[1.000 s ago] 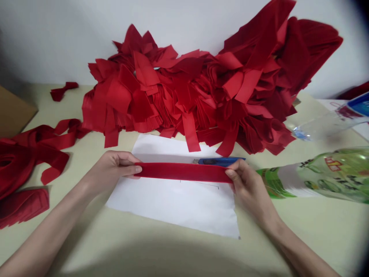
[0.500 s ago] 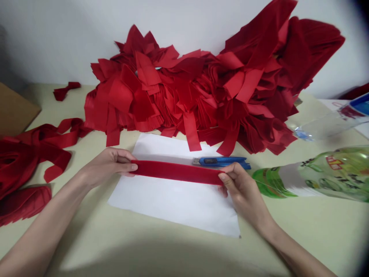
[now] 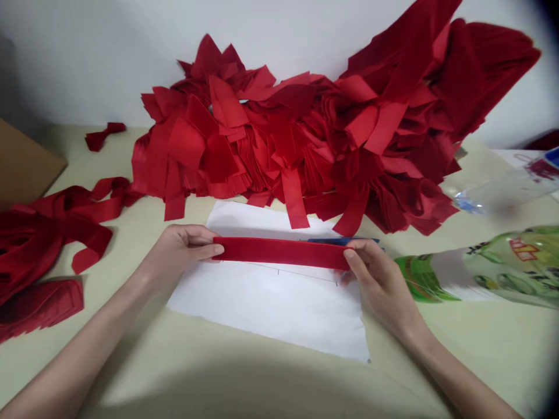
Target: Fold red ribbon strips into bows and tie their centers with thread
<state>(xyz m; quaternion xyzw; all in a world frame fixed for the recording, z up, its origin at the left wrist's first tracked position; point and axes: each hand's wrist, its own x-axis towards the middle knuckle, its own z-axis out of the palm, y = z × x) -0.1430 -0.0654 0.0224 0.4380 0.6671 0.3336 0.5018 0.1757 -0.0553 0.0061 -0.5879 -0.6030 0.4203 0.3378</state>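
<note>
Between my hands a red ribbon strip (image 3: 282, 252) is stretched taut, almost level. My left hand (image 3: 186, 253) pinches its left end between thumb and fingers. The right end is pinched by my right hand (image 3: 378, 279), whose other fingers are partly hidden behind it. Under the strip lies a white sheet of paper (image 3: 271, 314) with a thin drawn line and small tick marks, partly covered by the ribbon. A blue utility knife (image 3: 340, 240) lies just behind the strip, mostly hidden by it and by my right hand.
A large heap of red ribbon pieces (image 3: 262, 134) stands against the wall. Long red ribbon (image 3: 39, 238) lies at left, near a cardboard box (image 3: 28, 166). A small red bow (image 3: 103, 137) sits behind. At right lie a green-labelled bottle (image 3: 454, 273) and a clear bottle (image 3: 502, 189).
Both hands have shifted the ribbon strip slightly right and up in the picture. It now covers most of the knife, and the line with ticks on the paper shows below it. The view shifted slightly.
</note>
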